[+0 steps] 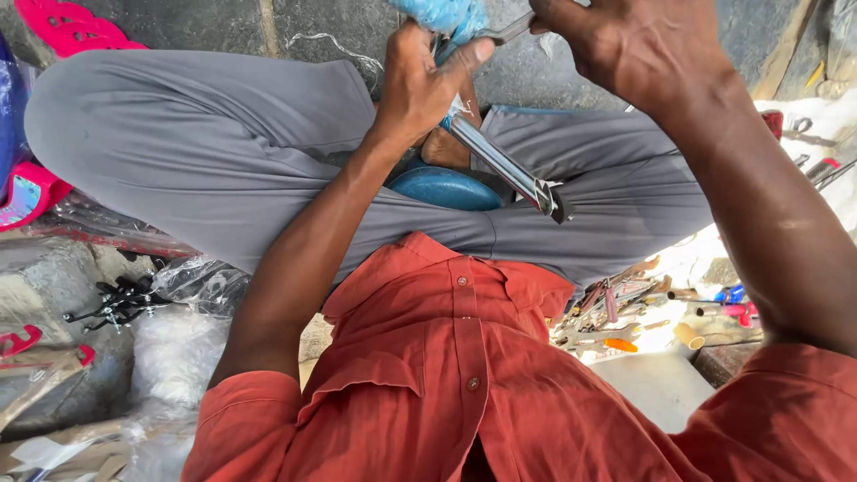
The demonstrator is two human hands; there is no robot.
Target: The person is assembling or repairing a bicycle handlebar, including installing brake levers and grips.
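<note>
Metal tube: long axis slants from upper left, at the hands, down-right over the lap.
Left hand: clasped around the tube's upper part, beside blue wrapping.
Right hand: closed on a slim metal tool, probably touching the tube's top; the frame edge hides this.

Pink plastic part at top left corner on dark stone floor. Another pink piece at left edge, beside a blue item. Black metal parts on grey stone slab, lower left. Clear plastic bags next to them. Red clip-like piece at left edge. Cardboard scraps in bottom left corner. Blue rounded object between the grey trouser legs. Heap of hand tools at right, with orange and pink handles. Scissors near right edge.
</note>
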